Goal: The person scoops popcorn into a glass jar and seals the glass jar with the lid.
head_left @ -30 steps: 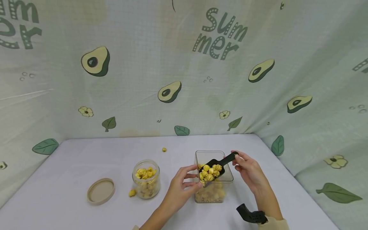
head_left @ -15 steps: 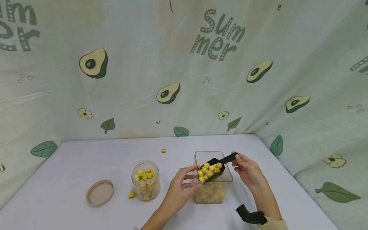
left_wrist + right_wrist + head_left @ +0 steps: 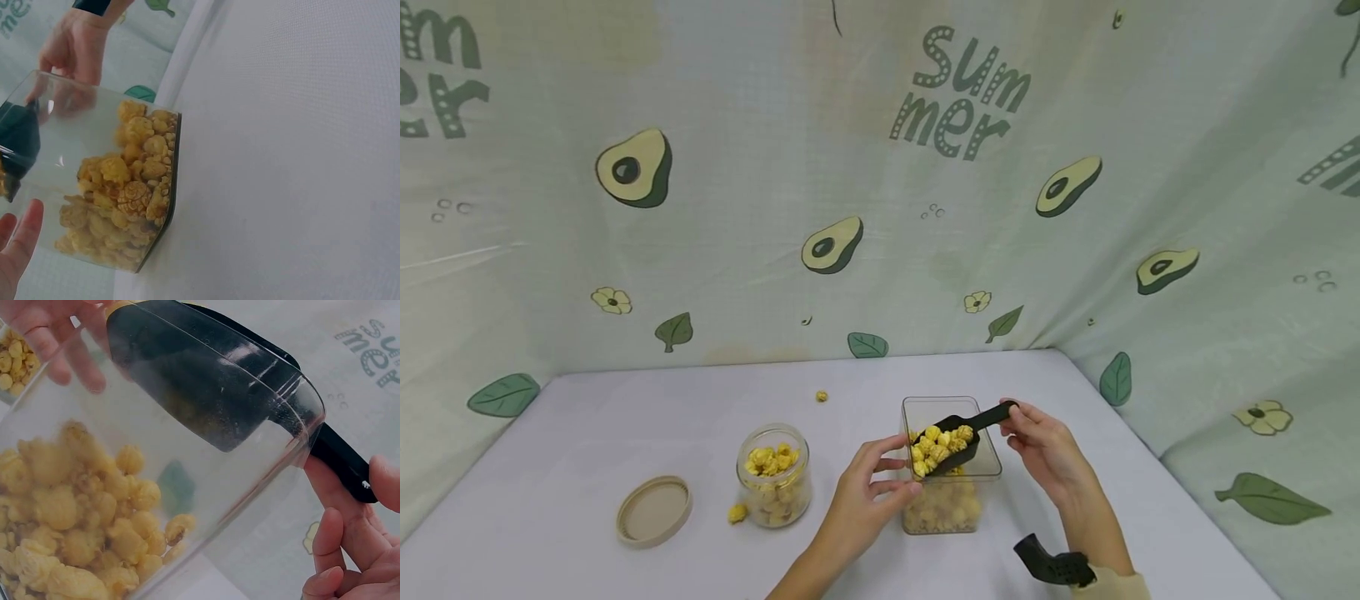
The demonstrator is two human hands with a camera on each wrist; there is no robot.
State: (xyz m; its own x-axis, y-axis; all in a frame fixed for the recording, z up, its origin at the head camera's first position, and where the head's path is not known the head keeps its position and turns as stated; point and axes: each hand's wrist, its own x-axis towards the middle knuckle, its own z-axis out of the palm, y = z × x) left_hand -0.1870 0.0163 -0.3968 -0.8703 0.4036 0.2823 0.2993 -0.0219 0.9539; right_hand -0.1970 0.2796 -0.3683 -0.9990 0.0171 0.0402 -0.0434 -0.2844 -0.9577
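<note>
A clear square container (image 3: 988, 467), part filled with yellow popcorn (image 3: 134, 194), stands upright on the table. My right hand (image 3: 1041, 446) pinches the handle of a black scoop (image 3: 972, 423) between thumb and fingers. The scoop is tilted into the container's mouth, its bowl heaped with popcorn (image 3: 942, 444). At the container's left side my left hand (image 3: 865, 492) has its fingers spread, fingertips right at the upper wall and thumb near the front corner. In the right wrist view the scoop's dark underside (image 3: 187, 381) shows through the clear wall.
Left of the container stands a round glass jar (image 3: 801, 487) of popcorn with no lid on. A beige lid (image 3: 655, 511) lies farther left. Loose popcorn pieces rest on the white table (image 3: 700, 417), one by the jar (image 3: 737, 513), another farther back (image 3: 822, 397). A printed curtain (image 3: 737, 167) hangs behind.
The scoop in my right hand has tipped slightly and its load sits a little lower at the left rim. My left hand keeps its place; the whole view has shifted slightly.
</note>
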